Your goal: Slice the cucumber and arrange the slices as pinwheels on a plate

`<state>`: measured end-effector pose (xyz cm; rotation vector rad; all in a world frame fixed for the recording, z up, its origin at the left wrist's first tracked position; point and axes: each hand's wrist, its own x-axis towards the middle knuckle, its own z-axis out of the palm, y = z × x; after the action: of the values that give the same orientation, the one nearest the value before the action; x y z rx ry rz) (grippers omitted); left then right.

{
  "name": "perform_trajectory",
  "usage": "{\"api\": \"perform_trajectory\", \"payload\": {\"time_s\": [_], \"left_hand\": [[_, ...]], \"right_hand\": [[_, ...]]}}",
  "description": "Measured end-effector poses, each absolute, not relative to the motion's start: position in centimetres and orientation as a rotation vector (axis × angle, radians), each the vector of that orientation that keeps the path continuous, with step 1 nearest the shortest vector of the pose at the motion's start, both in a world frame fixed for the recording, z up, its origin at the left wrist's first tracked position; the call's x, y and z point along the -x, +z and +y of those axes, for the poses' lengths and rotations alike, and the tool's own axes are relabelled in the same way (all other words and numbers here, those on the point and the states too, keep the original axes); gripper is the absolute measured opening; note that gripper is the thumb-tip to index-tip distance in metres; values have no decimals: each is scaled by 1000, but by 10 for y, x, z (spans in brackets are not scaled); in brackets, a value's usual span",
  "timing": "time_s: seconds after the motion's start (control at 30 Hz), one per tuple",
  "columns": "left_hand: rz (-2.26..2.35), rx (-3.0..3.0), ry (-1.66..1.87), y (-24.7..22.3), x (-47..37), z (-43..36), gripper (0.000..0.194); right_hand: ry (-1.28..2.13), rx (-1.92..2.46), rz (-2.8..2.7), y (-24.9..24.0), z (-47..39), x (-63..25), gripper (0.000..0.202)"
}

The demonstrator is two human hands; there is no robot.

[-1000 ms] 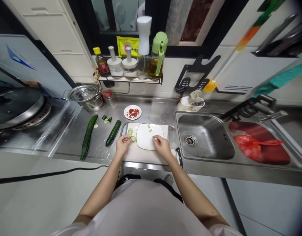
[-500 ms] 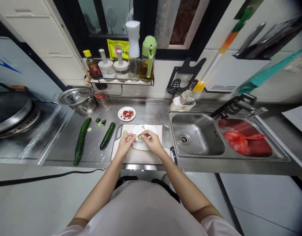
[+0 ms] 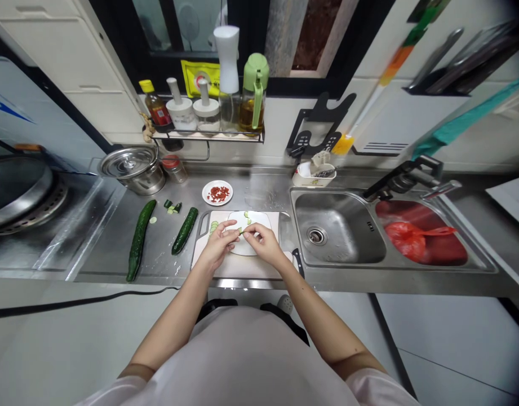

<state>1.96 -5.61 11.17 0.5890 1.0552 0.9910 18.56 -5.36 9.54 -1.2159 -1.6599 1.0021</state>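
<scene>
Over a white plate [image 3: 251, 248] on the cutting board [image 3: 225, 273], my right hand [image 3: 261, 241] pinches a thin cucumber slice [image 3: 240, 230]. My left hand [image 3: 220, 242] meets the slice from the other side, its fingers curled and close to my right fingertips; whether it also grips the slice is hard to tell. More slices [image 3: 247, 215] lie at the plate's far edge. Another few pale green slices [image 3: 213, 226] rest on the board, just beyond my left hand. A knife [image 3: 298, 262] lies by the board's right edge.
Two cucumbers [image 3: 183, 231] [image 3: 140, 241], small cucumber pieces [image 3: 173, 207] and a plate of chopped red bits [image 3: 218, 193] are on the counter. A lidded pot [image 3: 134, 172] stands back left. The sink [image 3: 339, 231] is at the right, with a red bag [image 3: 405, 239] in its second basin.
The cucumber slice has turned from flat to nearly edge-on. My left hand has moved right to meet it, its fingers more spread. The camera view has shifted slightly.
</scene>
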Motion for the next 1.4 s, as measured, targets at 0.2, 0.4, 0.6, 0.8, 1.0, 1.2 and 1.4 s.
{"api": "perform_trajectory", "payload": {"time_s": [0.2, 0.4, 0.6, 0.8, 1.0, 1.2, 1.4], "left_hand": [[1025, -599, 1116, 112, -24, -54, 59], [1059, -726, 1206, 105, -27, -55, 53], [1106, -921, 1261, 103, -29, -56, 47], [1103, -934, 1275, 102, -30, -56, 46], [1124, -921, 1231, 103, -30, -56, 46], [1149, -883, 1173, 93, -32, -54, 39], [1181, -877, 1120, 71, -36, -39, 36]], "right_hand": [[1096, 1220, -1589, 96, -54, -182, 15], [1215, 1185, -1467, 97, -54, -179, 20], [1302, 1179, -1439, 97, -54, -177, 26], [1335, 1200, -1414, 95, -52, -177, 24], [1372, 1204, -1379, 91, -50, -176, 21], [1418, 1219, -1395, 85, -46, -182, 19], [1432, 1329, -1424, 65, -30, -197, 19]]}}
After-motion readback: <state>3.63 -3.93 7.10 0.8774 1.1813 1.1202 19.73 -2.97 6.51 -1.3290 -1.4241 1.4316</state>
